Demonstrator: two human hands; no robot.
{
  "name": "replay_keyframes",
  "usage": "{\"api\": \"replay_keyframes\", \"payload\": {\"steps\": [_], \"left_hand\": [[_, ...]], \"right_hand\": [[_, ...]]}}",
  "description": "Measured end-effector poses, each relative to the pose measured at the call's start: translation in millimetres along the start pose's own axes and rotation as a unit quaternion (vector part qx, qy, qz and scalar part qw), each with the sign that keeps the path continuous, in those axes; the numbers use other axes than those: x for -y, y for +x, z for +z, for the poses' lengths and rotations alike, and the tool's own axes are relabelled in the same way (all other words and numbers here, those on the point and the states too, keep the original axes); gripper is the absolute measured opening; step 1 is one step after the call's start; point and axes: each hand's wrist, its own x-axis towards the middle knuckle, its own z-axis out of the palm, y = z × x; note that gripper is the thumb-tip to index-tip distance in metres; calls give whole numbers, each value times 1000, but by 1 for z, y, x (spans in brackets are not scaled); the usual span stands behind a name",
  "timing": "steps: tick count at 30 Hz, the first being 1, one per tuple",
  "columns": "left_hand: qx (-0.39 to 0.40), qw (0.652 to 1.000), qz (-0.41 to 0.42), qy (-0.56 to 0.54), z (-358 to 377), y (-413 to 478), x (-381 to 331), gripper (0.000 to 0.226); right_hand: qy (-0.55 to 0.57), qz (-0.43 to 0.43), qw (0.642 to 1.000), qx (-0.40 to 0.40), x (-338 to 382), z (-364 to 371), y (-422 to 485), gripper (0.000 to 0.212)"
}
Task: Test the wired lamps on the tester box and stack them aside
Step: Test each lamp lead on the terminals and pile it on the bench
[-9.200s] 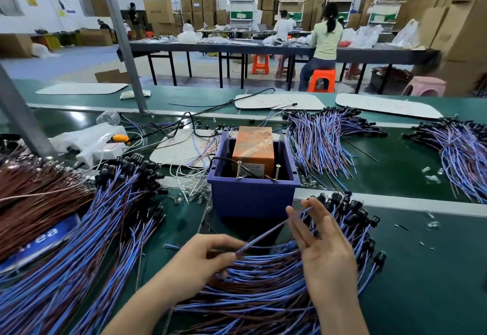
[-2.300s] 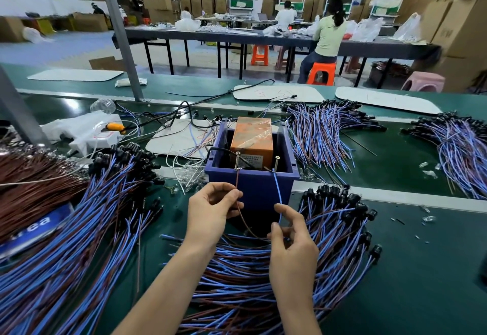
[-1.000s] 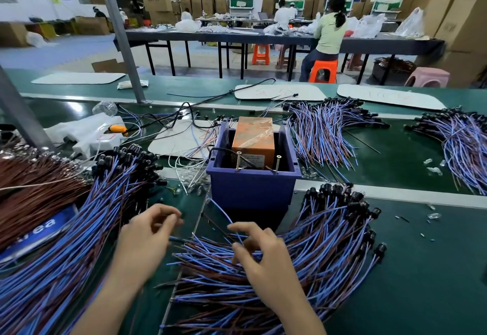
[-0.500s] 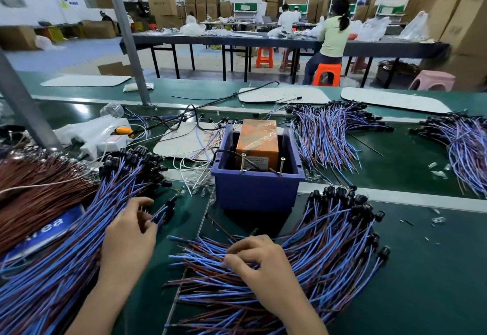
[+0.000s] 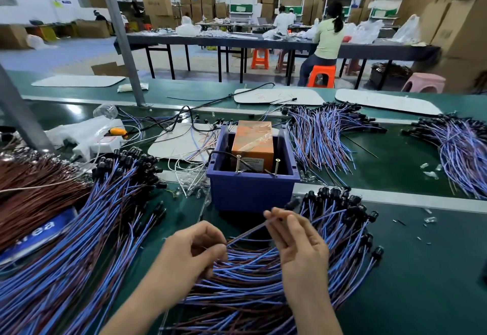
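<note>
— What do we hold?
— One wire (image 5: 249, 231), stretched between our hands. Our left hand (image 5: 193, 253) pinches its near end; our right hand (image 5: 300, 245) pinches the far end at the fingertips.
— Where is it?
— Held above the pile (image 5: 263, 284) under our wrists, just short of the box (image 5: 251, 192) at twelve o'clock, not touching it.
— And in the box?
— Two screws (image 5: 238, 163) stand at its near rim, an orange block (image 5: 253, 139) behind them. A stack (image 5: 79, 229) lies at nine o'clock.
</note>
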Motion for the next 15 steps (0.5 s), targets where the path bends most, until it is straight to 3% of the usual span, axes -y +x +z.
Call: {"api": "replay_keyframes", "payload": {"steps": [2, 6, 15], "left_hand": [[13, 999, 2, 31, -10, 0, 3, 10], [20, 998, 2, 61, -32, -2, 7, 13], [-13, 994, -22, 108, -71, -8, 13, 12]], "right_hand": [[60, -14, 996, -65, 6, -5, 3, 25], [30, -59, 988, -142, 11, -15, 9, 26], [-234, -166, 921, -263, 11, -28, 15, 31]]}}
